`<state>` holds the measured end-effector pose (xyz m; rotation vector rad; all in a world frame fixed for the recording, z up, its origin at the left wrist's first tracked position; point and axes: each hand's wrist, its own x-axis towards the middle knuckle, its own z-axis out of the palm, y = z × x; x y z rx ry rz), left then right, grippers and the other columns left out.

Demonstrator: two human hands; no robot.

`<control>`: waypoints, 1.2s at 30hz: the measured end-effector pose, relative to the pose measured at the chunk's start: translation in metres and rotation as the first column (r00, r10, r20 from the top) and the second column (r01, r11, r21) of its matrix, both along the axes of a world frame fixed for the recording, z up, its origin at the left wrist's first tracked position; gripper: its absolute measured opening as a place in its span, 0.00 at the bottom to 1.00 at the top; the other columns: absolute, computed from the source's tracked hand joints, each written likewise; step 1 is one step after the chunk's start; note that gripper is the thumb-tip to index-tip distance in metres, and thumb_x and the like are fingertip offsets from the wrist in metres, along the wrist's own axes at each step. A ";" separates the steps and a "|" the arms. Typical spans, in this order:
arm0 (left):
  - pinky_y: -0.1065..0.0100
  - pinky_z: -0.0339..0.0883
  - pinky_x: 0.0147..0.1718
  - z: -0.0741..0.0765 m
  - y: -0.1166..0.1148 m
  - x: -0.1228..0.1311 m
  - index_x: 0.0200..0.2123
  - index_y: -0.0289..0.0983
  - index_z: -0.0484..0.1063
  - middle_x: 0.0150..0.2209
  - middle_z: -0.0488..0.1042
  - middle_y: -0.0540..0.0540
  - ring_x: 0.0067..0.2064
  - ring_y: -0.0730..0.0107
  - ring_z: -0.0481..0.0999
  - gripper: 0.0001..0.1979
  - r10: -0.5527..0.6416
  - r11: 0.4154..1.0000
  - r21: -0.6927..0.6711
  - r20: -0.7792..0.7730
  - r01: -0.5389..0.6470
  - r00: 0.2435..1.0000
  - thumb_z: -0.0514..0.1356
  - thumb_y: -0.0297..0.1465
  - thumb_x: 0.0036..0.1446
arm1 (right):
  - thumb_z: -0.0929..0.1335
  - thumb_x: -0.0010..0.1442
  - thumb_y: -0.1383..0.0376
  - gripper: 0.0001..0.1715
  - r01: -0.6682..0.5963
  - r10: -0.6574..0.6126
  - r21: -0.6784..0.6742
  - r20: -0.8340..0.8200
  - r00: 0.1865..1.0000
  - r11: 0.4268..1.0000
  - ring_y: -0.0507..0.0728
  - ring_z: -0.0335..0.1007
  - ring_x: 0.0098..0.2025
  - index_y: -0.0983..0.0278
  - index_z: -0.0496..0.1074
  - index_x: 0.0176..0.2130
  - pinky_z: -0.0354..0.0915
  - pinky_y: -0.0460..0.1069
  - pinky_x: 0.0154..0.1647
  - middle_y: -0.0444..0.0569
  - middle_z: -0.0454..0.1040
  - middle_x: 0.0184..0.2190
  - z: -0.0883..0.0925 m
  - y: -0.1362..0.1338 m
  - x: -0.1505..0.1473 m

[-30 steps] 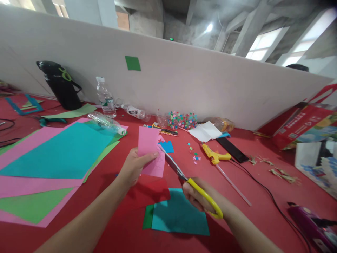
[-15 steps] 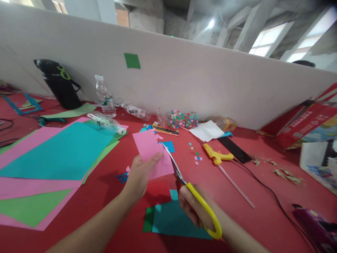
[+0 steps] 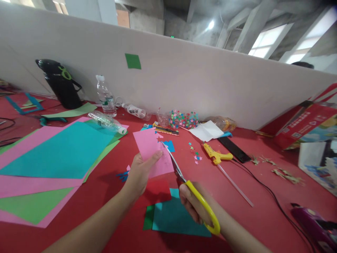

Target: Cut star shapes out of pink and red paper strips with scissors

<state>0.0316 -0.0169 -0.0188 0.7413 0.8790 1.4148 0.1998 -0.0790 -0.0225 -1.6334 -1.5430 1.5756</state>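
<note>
My left hand [image 3: 140,172] grips a piece of pink paper [image 3: 145,142], thumb on top, above the red table. Notches run along the paper's upper right edge, and faint marks show near my thumb. In my right hand [image 3: 193,202] is a pair of scissors [image 3: 201,202] with yellow handles. Their blades point up and left and lie at the paper's right side; whether they are cutting into it I cannot tell. Beneath my hands lie red paper [image 3: 156,191] and teal paper [image 3: 179,218]. Small paper stars [image 3: 197,158] are scattered to the right of the blades.
Large coloured sheets [image 3: 60,151] cover the left side, with a plastic bottle [image 3: 106,122] lying on them. Toward the back wall stand a black flask [image 3: 61,86] and a water bottle [image 3: 105,96]. A yellow glue gun [image 3: 217,154], its cord and a phone [image 3: 234,149] lie right.
Both hands, the pink paper and the scissors stay in nearly the same place. The whole view has shifted very slightly.
</note>
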 end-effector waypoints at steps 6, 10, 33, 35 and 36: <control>0.71 0.74 0.33 0.006 -0.002 -0.001 0.33 0.36 0.79 0.31 0.82 0.48 0.31 0.68 0.80 0.13 -0.008 1.000 -0.012 0.008 0.008 1.000 0.72 0.33 0.41 | 0.57 0.52 0.36 0.32 0.007 -0.007 0.024 -0.002 1.000 1.000 0.46 0.45 0.08 0.60 0.59 0.24 0.46 0.41 0.09 0.35 0.53 0.05 -0.001 0.001 0.000; 0.71 0.74 0.32 0.008 0.001 -0.006 0.33 0.36 0.80 0.32 0.82 0.47 0.31 0.68 0.80 0.12 -0.033 0.999 -0.007 -0.055 0.033 0.998 0.72 0.34 0.43 | 0.58 0.53 0.36 0.32 0.012 -0.012 0.043 -0.011 1.000 0.999 0.46 0.46 0.08 0.61 0.60 0.24 0.46 0.41 0.09 0.34 0.54 0.06 -0.004 0.002 0.005; 0.78 0.67 0.22 0.019 0.008 -0.024 0.31 0.36 0.80 0.26 0.80 0.49 0.25 0.75 0.76 0.10 -0.213 0.974 -0.105 -0.128 0.200 0.969 0.71 0.31 0.42 | 0.60 0.56 0.40 0.29 -0.117 0.120 0.088 -0.027 0.992 0.989 0.45 0.47 0.09 0.61 0.60 0.24 0.48 0.42 0.12 0.35 0.55 0.07 0.003 0.012 0.028; 0.78 0.67 0.21 0.021 0.008 -0.026 0.30 0.35 0.80 0.25 0.79 0.50 0.24 0.75 0.75 0.10 -0.234 0.969 -0.109 -0.125 0.221 0.964 0.72 0.30 0.41 | 0.60 0.56 0.40 0.29 -0.122 0.122 0.079 0.003 0.993 0.989 0.45 0.46 0.09 0.61 0.59 0.23 0.47 0.42 0.11 0.35 0.55 0.06 0.007 0.011 0.027; 0.78 0.67 0.21 0.022 0.009 -0.027 0.29 0.35 0.80 0.24 0.79 0.50 0.23 0.75 0.75 0.09 -0.246 0.966 -0.111 -0.125 0.232 0.961 0.72 0.30 0.41 | 0.60 0.56 0.40 0.29 -0.125 0.125 0.081 0.009 0.992 0.989 0.45 0.46 0.08 0.61 0.59 0.23 0.46 0.42 0.11 0.35 0.55 0.06 0.008 0.011 0.026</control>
